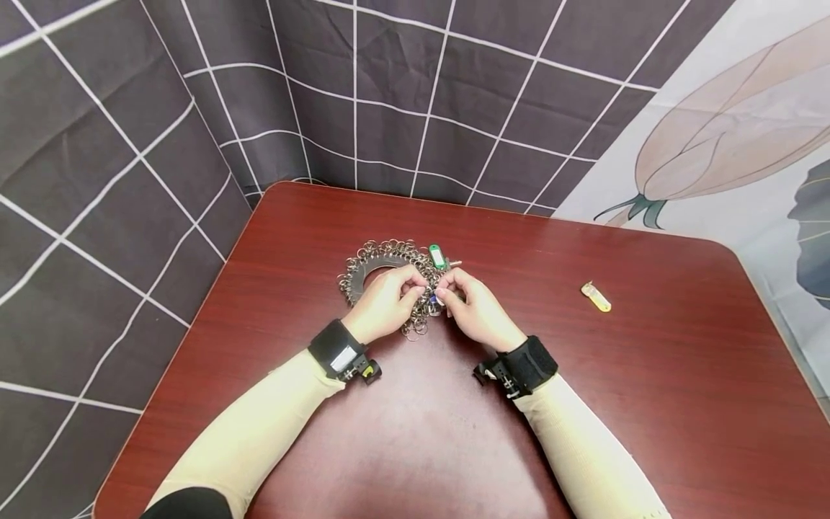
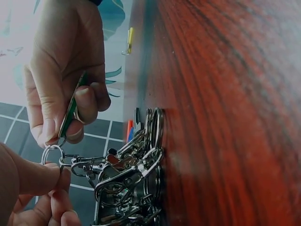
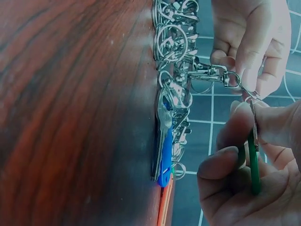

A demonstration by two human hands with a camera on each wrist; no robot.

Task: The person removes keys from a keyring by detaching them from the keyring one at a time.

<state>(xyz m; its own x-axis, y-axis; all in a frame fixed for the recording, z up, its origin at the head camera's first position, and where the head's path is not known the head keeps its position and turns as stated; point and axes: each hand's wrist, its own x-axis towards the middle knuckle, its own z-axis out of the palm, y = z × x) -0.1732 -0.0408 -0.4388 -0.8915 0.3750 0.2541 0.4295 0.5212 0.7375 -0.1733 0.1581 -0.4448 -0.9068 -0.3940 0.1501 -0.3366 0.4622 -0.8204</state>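
A heap of metal key rings and clasps [image 1: 382,270] lies on the red-brown table [image 1: 648,375]. My left hand [image 1: 413,291] pinches a small split ring [image 2: 51,155] joined to a swivel clasp [image 3: 211,74] that leads into the heap. Close beside it, my right hand [image 1: 444,295] pinches a green key tag [image 3: 254,165] between thumb and fingers, right at that ring. The two hands' fingertips nearly touch above the heap's near right edge. A blue-headed key [image 3: 164,155] sits in the heap.
Another green tag [image 1: 437,256] lies at the heap's far right edge. A yellow tag [image 1: 595,296] lies alone on the table to the right. Grid-patterned dark cloth [image 1: 130,180] hangs behind and to the left, and a flower-print cloth [image 1: 726,130] at the right.
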